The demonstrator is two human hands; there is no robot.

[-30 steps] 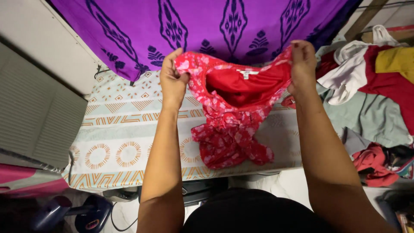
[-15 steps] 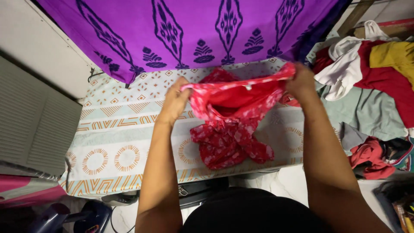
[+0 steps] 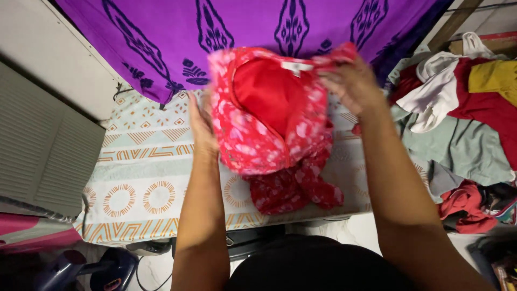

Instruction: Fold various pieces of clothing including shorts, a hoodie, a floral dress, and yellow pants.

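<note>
A red garment with a pink floral print (image 3: 258, 140) hangs between my hands over a patterned ironing surface (image 3: 145, 167). Its red lining and a small white label face me. My left hand (image 3: 200, 121) is at the garment's left edge, mostly hidden behind the cloth. My right hand (image 3: 350, 83), blurred by motion, grips the upper right edge. The lower part of the garment lies bunched on the surface near its front edge.
A purple cloth with dark blue motifs (image 3: 258, 27) hangs behind. A heap of clothes (image 3: 463, 108) in red, white, yellow and grey-green lies to the right. A louvred white panel (image 3: 43, 156) stands at left. Dark dumbbells (image 3: 102, 269) rest on the floor.
The garment has been lifted and turned, so its open red inside now faces me. My left hand dropped behind the cloth; my right hand moved left and up.
</note>
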